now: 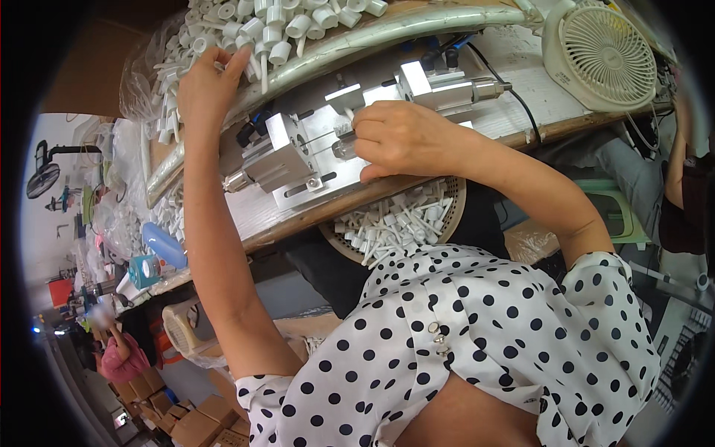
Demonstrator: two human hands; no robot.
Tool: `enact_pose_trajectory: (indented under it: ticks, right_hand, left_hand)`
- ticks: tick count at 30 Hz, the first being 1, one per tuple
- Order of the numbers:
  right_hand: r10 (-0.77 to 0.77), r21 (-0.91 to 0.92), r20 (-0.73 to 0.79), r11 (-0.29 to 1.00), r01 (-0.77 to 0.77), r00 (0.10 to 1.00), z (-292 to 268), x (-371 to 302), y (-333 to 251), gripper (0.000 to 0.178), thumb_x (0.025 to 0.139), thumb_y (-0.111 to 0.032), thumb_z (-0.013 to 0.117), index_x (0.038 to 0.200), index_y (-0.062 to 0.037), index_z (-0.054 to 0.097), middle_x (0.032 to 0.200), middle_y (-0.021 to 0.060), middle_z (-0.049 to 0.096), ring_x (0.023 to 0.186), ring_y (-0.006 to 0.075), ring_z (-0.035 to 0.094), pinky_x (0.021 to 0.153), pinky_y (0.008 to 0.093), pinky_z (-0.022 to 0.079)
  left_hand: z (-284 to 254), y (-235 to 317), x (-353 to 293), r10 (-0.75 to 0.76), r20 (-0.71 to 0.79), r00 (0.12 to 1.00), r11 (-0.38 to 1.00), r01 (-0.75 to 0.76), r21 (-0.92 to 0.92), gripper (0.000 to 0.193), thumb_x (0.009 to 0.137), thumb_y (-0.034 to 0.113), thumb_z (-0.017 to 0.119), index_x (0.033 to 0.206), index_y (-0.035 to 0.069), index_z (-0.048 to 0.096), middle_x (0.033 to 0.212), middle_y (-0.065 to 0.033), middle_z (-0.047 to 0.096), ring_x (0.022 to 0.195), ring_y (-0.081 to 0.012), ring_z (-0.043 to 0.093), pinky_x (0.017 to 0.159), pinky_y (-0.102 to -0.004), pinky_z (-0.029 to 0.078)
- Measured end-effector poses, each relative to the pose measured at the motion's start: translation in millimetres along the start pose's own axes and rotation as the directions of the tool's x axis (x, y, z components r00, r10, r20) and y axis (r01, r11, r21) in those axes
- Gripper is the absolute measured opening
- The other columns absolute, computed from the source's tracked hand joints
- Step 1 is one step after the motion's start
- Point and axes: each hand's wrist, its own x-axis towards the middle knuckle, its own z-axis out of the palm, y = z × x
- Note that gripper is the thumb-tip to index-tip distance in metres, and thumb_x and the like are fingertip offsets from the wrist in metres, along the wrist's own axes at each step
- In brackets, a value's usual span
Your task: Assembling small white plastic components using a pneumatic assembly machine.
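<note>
Over the left edge of a heap of white plastic caps with thin stems (298,26), my left hand (205,93) has its fingers bent in a pinch. Whatever is between those fingertips is not clear. My right hand (402,138) is closed at the middle of a silver metal fixture (279,160). Its curled fingers hide what they grip. A thin metal rod (322,137) reaches from the fixture's left block toward them, and a small clear piece (344,147) shows just under the fingertips.
A round basket (453,216) of similar white stemmed pieces sits below the wooden bench edge (499,143). A plastic-wrapped rim (402,31) borders the heap. A cream fan (607,56), a black cable (521,104) and a blue bottle-like object (164,244) are nearby. Other people sit at both sides.
</note>
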Motion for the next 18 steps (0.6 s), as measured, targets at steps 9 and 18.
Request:
enact_pose_trajectory:
  ticks: [9,18]
  right_hand:
    - [0.077,0.008,0.163,0.997,-0.079,0.984,-4.9,7.5,1.0,0.032,0.064,-0.035,0.067,0.070,-0.0069,0.052,0.066,0.0042,0.054,0.069,0.0220,0.056,0.062,0.0299,0.045]
    - [0.686,-0.455,0.001,0.648,-0.611,0.728,-75.8,22.4,121.8,0.020,0.074,-0.016,0.056,0.083,0.0010,0.062,0.077,0.0196,0.062,0.069,0.0347,0.060,0.060,0.0395,0.047]
  left_hand:
    - [-33.7,-18.4,-30.6,-0.229,0.289,0.929,0.548,0.369,-0.751,0.035,0.081,0.025,0.063,0.103,-0.001,0.056,0.081,-0.0082,0.060,0.060,-0.0102,0.054,0.051,-0.0198,0.042]
    - [-11.9,5.2,-90.4,-0.283,0.132,0.950,0.081,0.160,-0.984,0.029,0.080,0.000,0.058,0.107,-0.006,0.052,0.090,-0.0106,0.059,0.077,-0.0181,0.061,0.070,-0.0254,0.051]
